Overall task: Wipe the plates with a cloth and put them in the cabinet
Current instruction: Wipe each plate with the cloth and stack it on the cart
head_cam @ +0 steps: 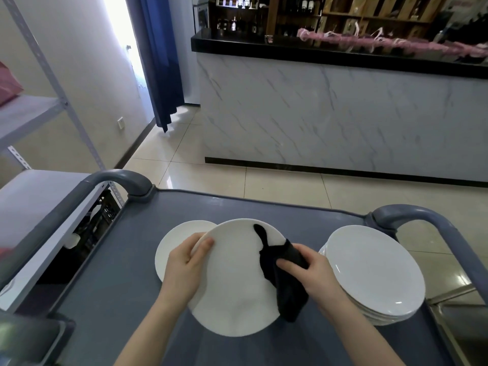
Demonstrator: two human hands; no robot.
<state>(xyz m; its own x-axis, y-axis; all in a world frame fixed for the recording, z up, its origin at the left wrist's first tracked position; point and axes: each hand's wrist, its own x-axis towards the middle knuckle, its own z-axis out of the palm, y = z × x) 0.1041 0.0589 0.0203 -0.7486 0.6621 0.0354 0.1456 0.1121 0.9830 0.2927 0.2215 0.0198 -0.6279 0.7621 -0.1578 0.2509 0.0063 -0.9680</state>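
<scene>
First, at the far left stood a grey metal shelving rack (34, 114) against a cream wall, with a black crate (104, 213) tucked beneath its lower shelf. Beside it a blue curtain (161, 62) hung by a bright doorway. Pale glossy floor tiles (237, 178) ran across to a long counter (330, 114) with a marble-patterned white front and a black top. Wooden shelves (369, 11) holding bottles rose behind it. In the foreground a grey-blue cart (126, 286) filled the lower view, with a curved handle at each of its 2 far corners.

On the cart top, 1 flat plate (169, 249), white, lay at the left. It was partly covered by a tilted plate (232, 291), also white, raised toward the camera over the middle of the cart. At the right a stack of plates (375, 270) sat near the cart's right edge, just beside the right hand.

The left hand (184, 265) gripped the tilted plate at its left rim, thumb laid on the upper face and fingers curled behind. The right hand (314, 270) was closed around a black cloth (285, 283), pressing it against the right side of the plate's face. 1 end of the cloth trailed up across the plate and the other hung past the lower right rim. Both forearms were bare and reached in from the bottom edge.
</scene>
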